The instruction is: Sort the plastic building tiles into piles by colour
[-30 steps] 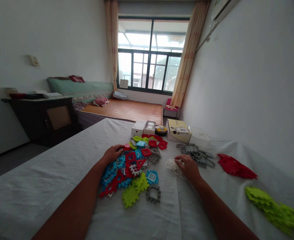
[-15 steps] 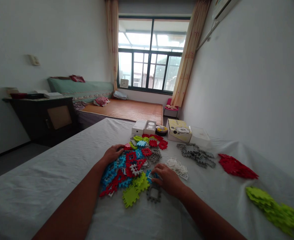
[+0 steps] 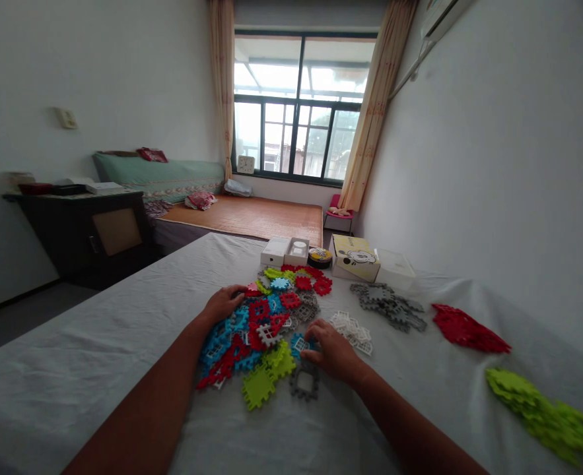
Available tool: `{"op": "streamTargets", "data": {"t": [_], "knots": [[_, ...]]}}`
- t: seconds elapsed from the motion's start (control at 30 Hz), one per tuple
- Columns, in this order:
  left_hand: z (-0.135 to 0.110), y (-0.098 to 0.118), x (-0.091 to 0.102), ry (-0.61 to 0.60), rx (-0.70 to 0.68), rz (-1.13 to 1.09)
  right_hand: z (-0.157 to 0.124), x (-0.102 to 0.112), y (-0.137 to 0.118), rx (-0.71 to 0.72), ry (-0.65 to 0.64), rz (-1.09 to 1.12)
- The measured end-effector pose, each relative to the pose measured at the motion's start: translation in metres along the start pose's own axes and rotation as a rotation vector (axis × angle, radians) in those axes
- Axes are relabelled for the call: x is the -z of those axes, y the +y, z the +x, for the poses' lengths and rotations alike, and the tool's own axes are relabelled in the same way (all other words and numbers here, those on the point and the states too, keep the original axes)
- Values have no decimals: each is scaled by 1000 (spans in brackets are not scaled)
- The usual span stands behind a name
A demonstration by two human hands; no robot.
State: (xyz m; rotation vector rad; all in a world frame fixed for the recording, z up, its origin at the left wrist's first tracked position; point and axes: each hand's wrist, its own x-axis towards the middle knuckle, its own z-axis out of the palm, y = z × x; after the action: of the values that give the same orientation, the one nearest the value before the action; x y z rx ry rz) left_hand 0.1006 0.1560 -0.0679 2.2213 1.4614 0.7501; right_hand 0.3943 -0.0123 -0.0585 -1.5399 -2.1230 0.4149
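The right hand (image 3: 335,353) is over a blue toothed piece (image 3: 300,346) with a white lattice, which lies on the pale cloth (image 3: 123,343) at the right edge of the mixed pile (image 3: 259,309). Its thumb and fingers are bent and a little apart at this piece and hide part of it; I cannot tell whether they grip it. The pile crowds the piece from the left, with light green plates (image 3: 259,388) to the lower left and a grey frame (image 3: 296,382) just below.

The left hand (image 3: 223,305) rests on the pile's far left edge; its fingertips are hidden, so its grip is not clear. White lattices (image 3: 351,330) lie beyond the right hand. Farther right are the grey stack (image 3: 390,305), the red stack (image 3: 464,330) and the green stack (image 3: 543,412). Behind stand a yellow-and-white box (image 3: 355,260) and a round tin (image 3: 319,257).
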Motion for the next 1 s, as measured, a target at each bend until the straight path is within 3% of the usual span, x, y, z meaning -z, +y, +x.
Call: {"op": "streamTargets", "data": {"t": [0.23, 0.77, 0.87, 1.0], "knots": [[0, 1, 0, -3, -4, 2, -1, -8, 6, -18, 81, 17], [0, 2, 1, 2, 4, 20, 2, -6, 6, 48, 87, 199], [0, 1, 1, -2, 0, 21, 1, -3, 0, 70, 96, 181], [0, 0, 1, -5, -4, 26, 1, 11, 3, -14, 137, 234]]}}
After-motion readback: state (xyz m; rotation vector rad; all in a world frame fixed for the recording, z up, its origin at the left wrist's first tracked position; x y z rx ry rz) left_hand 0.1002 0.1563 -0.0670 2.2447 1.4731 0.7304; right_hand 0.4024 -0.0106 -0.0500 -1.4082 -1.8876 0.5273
